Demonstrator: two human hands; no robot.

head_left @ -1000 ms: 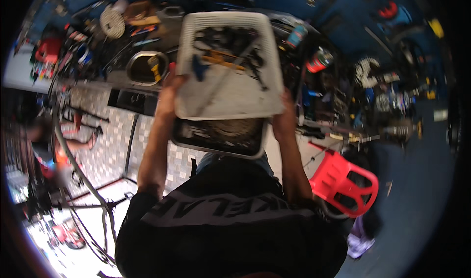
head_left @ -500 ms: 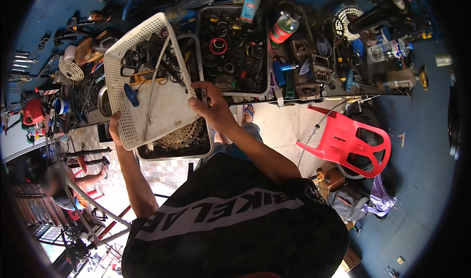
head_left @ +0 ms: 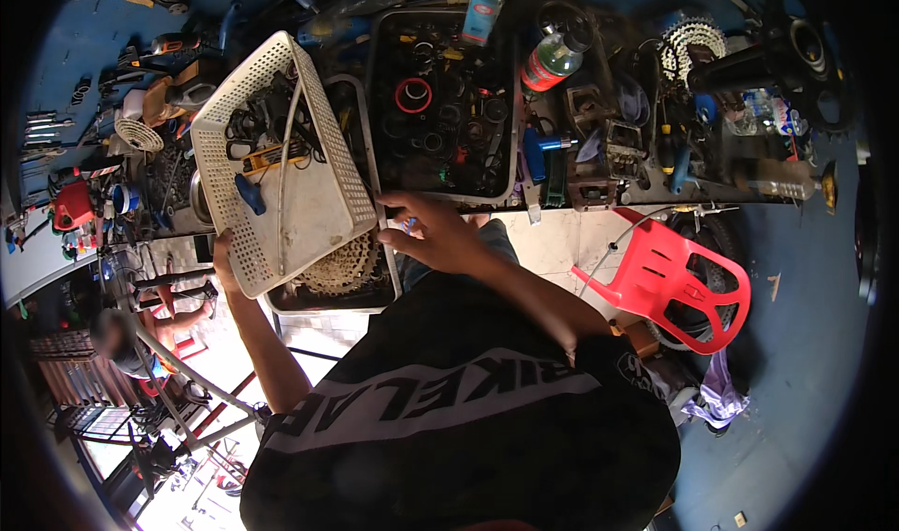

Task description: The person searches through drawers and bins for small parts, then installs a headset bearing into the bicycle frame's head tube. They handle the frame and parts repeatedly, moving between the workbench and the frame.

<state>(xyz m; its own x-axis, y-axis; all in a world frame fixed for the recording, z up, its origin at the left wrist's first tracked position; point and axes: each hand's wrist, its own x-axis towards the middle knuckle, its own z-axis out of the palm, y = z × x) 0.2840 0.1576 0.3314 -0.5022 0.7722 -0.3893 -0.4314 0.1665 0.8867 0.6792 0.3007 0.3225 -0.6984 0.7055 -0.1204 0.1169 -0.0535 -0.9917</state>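
My left hand (head_left: 225, 261) grips the lower left edge of a white perforated plastic basket (head_left: 323, 189), which is held tilted above the bench. Inside it lie a yellow-handled tool (head_left: 272, 159), a blue-handled screwdriver (head_left: 249, 194), a pale cable and dark parts. My right hand (head_left: 433, 234) is just right of the basket's lower corner, with its fingers pinched on a small blue and white thing (head_left: 406, 224). Under the basket a tray holds a bicycle sprocket cluster (head_left: 339, 271).
A black tray (head_left: 513, 100) of rings and small parts sits on the cluttered workbench, with a green bottle (head_left: 552, 58) and a blue can (head_left: 482, 11) by it. A red plastic chair (head_left: 679, 283) stands at right. Another person (head_left: 122, 339) is at lower left.
The basket has swung from flat in front of me to tilted at the left. My right hand has come off its edge and now pinches a small thing beside it.
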